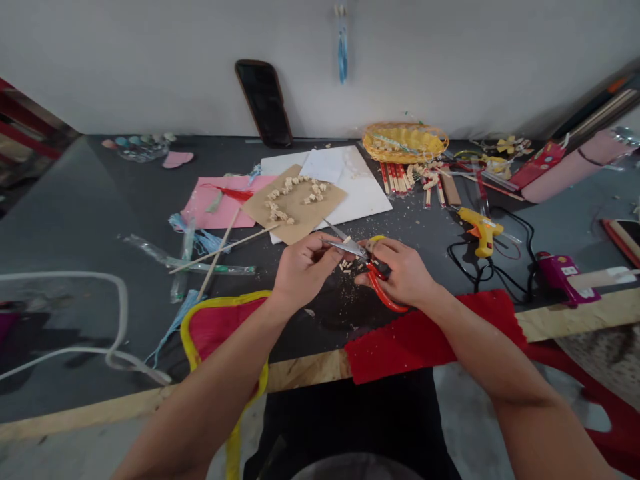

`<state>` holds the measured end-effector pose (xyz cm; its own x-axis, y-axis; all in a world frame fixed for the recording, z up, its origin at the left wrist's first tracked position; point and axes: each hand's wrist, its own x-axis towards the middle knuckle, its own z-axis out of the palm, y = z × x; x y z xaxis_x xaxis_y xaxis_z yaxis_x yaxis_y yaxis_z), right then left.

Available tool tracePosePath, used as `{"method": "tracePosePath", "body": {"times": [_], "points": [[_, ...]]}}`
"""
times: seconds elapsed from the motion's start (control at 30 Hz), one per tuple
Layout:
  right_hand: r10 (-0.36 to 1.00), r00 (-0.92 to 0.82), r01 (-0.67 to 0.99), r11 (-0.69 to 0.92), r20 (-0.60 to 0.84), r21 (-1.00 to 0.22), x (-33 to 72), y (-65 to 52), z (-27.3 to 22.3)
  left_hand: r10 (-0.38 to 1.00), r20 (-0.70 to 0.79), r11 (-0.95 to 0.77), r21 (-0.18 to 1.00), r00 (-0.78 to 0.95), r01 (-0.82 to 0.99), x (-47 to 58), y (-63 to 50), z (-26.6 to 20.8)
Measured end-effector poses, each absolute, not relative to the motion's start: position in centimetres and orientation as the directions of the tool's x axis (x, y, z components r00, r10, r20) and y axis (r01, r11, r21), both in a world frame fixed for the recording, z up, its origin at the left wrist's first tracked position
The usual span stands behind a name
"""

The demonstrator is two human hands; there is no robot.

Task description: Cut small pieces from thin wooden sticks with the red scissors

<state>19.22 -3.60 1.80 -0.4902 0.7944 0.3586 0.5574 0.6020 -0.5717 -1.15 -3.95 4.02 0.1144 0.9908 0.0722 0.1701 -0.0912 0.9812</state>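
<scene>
My right hand [400, 270] is wrapped round the handles of a pair of scissors [383, 290], which are red and black. The scissors' blades are apart and point left, towards my left hand [307, 267]. The fingers of that hand are pinched together close to the blades. A small pale wooden piece [347, 239] shows at the blades by the left fingertips; most of what the left fingers grip is hidden. Below the blades, several short cut wooden bits [345, 266] lie on the dark table amid crumbs. Beyond my hands, small pale clusters [291, 181] form a curve on brown card [293, 230].
A yellow glue gun [480, 230] with a black cord is at the right. A yellow basket [405, 141] and wooden sticks [395, 179] stand behind. A phone [265, 103] leans on the wall. Red felt [435, 333] and a yellow-edged red cloth [225, 327] lie in front.
</scene>
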Motion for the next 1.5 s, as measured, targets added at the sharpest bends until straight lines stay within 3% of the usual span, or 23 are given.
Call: {"method": "tracePosePath", "body": {"times": [0.37,0.6,0.73,0.9,1.1,1.37,1.5], "points": [[0.785,-0.465,0.552,0.618,0.409,-0.56,18.95,-3.62,1.36,0.986,0.12,-0.129,0.989,0.119,0.072,-1.22,-3.63,3.31],[0.785,-0.505,0.589,0.618,0.359,-0.521,19.02,-3.65,1.41,0.984,0.017,0.006,0.991,0.175,-0.13,-1.09,-3.63,3.32],[0.784,-0.504,0.593,0.619,0.362,-0.515,19.09,-3.62,1.38,0.973,-0.059,0.101,0.978,0.223,-0.18,-1.13,-3.58,3.62],[0.765,-0.514,0.58,0.644,0.389,-0.5,19.08,-3.71,1.55,0.967,-0.054,0.11,0.97,0.248,-0.217,-1.15,-3.52,3.61],[0.792,-0.479,0.637,0.611,0.379,-0.471,19.07,-4.11,1.94,0.977,-0.017,0.059,0.979,0.213,-0.193,-1.04,-3.54,3.38],[0.806,-0.468,0.614,0.592,0.363,-0.523,18.99,-3.79,1.71,0.991,0.047,-0.05,0.998,0.123,0.023,-1.02,-3.67,3.37],[0.81,-0.485,0.629,0.585,0.33,-0.512,18.98,-3.72,1.54,0.989,0.049,-0.044,0.998,0.138,-0.045,-0.99,-3.64,3.06]]}}
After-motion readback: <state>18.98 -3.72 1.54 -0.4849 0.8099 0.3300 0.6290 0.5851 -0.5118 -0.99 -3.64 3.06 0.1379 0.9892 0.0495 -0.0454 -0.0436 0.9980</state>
